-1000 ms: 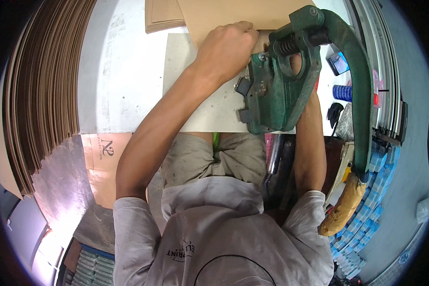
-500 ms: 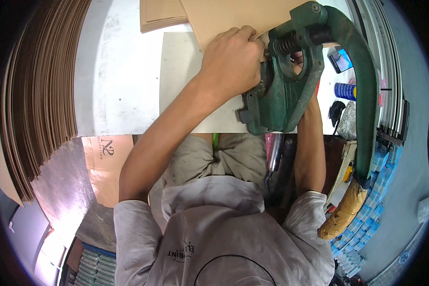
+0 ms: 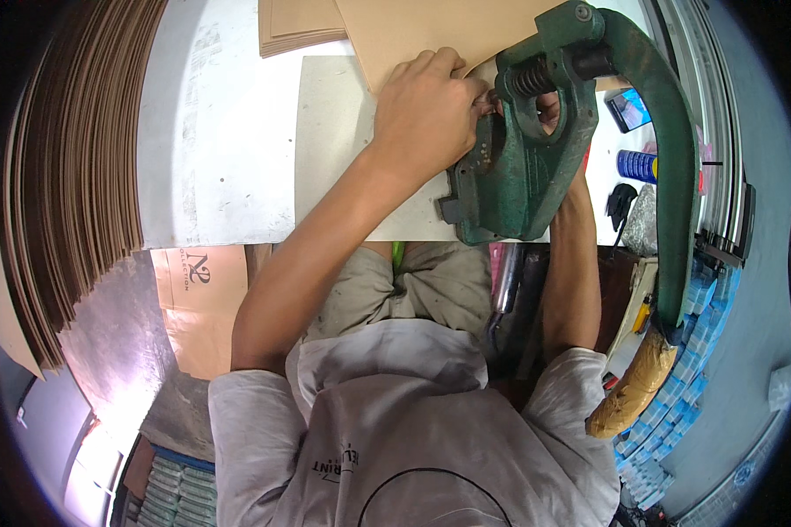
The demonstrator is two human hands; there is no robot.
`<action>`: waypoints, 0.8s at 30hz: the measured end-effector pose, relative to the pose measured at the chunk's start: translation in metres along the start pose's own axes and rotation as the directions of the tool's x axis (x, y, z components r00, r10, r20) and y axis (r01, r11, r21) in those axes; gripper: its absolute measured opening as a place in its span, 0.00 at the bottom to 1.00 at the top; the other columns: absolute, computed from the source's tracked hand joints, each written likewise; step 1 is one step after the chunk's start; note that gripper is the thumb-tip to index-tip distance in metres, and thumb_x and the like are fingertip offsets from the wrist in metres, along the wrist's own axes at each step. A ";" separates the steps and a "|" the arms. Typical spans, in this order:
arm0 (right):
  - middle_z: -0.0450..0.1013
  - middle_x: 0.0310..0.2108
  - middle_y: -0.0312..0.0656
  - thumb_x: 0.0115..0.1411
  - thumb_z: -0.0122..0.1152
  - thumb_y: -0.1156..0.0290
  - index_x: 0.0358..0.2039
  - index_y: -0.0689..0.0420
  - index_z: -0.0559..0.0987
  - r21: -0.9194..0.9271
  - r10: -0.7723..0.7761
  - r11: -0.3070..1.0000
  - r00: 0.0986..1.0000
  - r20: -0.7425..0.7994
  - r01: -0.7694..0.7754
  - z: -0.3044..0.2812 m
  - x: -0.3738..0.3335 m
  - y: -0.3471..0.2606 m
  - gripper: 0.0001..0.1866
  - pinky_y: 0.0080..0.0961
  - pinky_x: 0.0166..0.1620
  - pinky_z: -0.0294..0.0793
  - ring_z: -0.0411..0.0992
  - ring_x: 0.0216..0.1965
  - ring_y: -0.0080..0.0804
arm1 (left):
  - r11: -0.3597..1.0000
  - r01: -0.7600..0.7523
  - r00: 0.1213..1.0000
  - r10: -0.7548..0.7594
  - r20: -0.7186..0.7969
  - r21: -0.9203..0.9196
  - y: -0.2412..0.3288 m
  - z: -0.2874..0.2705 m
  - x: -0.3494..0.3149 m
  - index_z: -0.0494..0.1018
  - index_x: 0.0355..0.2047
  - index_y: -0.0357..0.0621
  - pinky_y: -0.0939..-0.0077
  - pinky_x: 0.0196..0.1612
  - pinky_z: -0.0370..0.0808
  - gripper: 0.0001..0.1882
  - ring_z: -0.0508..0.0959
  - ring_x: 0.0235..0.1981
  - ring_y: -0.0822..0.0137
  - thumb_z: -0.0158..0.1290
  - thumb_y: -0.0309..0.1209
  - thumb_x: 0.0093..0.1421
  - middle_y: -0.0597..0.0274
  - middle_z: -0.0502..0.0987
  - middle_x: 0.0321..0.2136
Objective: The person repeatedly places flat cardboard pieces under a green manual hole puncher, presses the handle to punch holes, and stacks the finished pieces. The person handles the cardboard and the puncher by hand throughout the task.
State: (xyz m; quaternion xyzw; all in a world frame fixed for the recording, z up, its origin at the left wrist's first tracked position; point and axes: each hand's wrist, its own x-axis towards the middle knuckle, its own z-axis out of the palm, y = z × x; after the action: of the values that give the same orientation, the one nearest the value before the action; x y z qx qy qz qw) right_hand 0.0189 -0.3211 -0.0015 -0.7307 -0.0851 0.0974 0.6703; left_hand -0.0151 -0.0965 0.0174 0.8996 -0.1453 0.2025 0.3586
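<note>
A green cast-iron hand press [image 3: 518,176] stands on the white table [image 3: 211,132], at its near edge. My left hand [image 3: 426,110] lies on a brown card sheet [image 3: 413,26], fingers curled and pinching the sheet's edge right at the press's jaw. A grey board [image 3: 334,132] lies under the sheet. My right hand [image 3: 549,107] is behind the press; only a few fingers show through the frame's opening, so its grip is hidden. The right forearm [image 3: 571,263] runs up along the press's right side.
The press's long green lever [image 3: 668,176] curves down the right to a tape-wrapped grip [image 3: 633,395]. Fanned brown sheets [image 3: 70,176] fill the left. More card [image 3: 294,22] lies at the back. A phone [image 3: 628,110], a blue can [image 3: 637,165] and stacked blue boxes [image 3: 703,299] are at right.
My left hand has slid up and to the right with the brown sheet, from the grey board to the press's jaw. The press and the right arm have stayed put.
</note>
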 end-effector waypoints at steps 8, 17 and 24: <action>0.78 0.43 0.39 0.71 0.59 0.70 0.51 0.60 0.77 0.037 -0.035 0.999 0.999 -0.013 0.036 -0.027 0.008 0.036 0.11 0.22 0.43 0.82 0.79 0.40 0.27 | 0.998 0.042 0.999 -0.044 0.029 0.053 0.005 0.003 0.000 0.87 0.35 0.46 0.59 0.47 0.76 0.10 0.79 0.43 0.54 0.66 0.34 0.53 0.57 0.79 0.37; 0.77 0.45 0.39 0.66 0.62 0.72 0.49 0.59 0.80 -0.441 -0.132 0.881 0.984 0.116 0.170 -0.053 0.006 0.017 0.12 0.21 0.45 0.77 0.77 0.44 0.27 | 0.998 -0.001 1.000 0.000 0.019 0.068 0.003 0.007 0.003 0.87 0.33 0.47 0.59 0.47 0.75 0.09 0.78 0.43 0.55 0.67 0.36 0.53 0.58 0.78 0.35; 0.75 0.57 0.53 0.73 0.46 0.45 0.65 0.61 0.69 -0.681 -0.380 0.583 0.889 0.255 0.444 -0.028 -0.084 -0.229 0.34 0.39 0.57 0.73 0.75 0.53 0.43 | 0.996 0.011 1.000 -0.013 0.021 0.091 0.004 0.005 0.004 0.87 0.34 0.45 0.59 0.47 0.75 0.11 0.78 0.42 0.55 0.67 0.36 0.53 0.58 0.78 0.35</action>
State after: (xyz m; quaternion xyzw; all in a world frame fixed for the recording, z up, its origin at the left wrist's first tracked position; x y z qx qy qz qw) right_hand -0.0540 -0.3497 0.2308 -0.8895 -0.3105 -0.0724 0.3272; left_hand -0.0124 -0.1034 0.0185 0.9180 -0.1345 0.1968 0.3170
